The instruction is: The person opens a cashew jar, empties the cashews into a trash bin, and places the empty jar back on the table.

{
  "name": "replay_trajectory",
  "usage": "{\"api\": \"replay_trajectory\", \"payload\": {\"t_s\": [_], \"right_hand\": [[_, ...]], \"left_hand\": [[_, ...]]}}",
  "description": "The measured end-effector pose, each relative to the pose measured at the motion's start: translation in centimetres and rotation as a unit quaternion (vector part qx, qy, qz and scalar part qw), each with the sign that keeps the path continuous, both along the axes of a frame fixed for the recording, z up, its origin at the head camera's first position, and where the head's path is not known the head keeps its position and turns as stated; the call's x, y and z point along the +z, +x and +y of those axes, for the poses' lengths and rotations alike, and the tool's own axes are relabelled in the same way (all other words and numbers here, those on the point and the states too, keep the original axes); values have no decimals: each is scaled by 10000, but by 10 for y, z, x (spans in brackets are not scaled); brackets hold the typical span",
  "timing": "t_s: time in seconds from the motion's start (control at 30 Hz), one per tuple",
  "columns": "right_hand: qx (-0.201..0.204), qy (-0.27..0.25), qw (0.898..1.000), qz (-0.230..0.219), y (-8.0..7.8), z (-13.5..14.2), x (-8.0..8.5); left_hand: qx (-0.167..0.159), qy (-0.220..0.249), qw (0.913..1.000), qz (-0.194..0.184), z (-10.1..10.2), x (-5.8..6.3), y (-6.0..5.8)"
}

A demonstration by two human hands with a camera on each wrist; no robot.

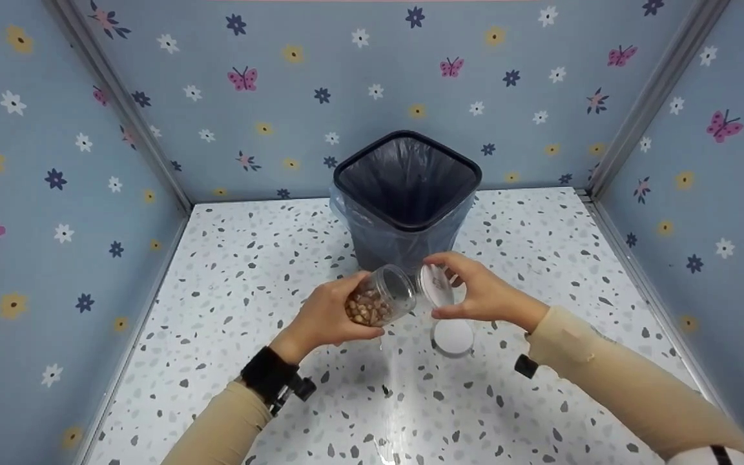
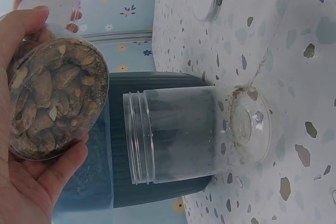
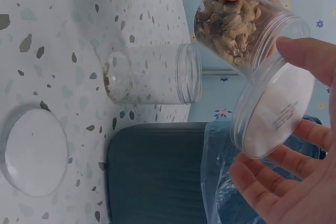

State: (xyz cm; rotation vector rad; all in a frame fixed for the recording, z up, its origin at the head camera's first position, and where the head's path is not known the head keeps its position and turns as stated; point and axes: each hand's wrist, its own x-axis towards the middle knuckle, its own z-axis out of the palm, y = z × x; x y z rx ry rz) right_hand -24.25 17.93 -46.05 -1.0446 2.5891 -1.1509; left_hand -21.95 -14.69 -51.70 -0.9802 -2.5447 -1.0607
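Observation:
My left hand (image 1: 330, 313) grips a clear screw-top jar (image 1: 390, 292), tilted with its mouth to the right. Brown shell-like pieces (image 2: 58, 95) fill its lower part. With thumb and fingers, my right hand (image 1: 485, 290) holds a clear round lid (image 3: 278, 114) by its rim, close beside the jar's mouth. Faint print shows on the lid's whitish face. Below the held jar, a second clear jar (image 2: 181, 135) stands upright and lidless on the table, with brown crumbs around its bottom; the head view barely shows it.
A dark bin (image 1: 404, 248) with a bluish plastic liner (image 1: 346, 206) stands just beyond both hands. Another round lid (image 1: 454, 336) lies on the speckled table (image 1: 249, 258), below the right hand. Flower-patterned panels (image 1: 372, 77) enclose the back and sides.

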Motion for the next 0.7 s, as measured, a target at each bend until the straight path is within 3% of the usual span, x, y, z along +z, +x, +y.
{"api": "replay_trajectory", "payload": {"t_s": [0.7], "right_hand": [[-332, 27, 9993, -158, -7, 11, -13]], "left_hand": [[134, 451, 9988, -114, 2, -2, 0]]}}
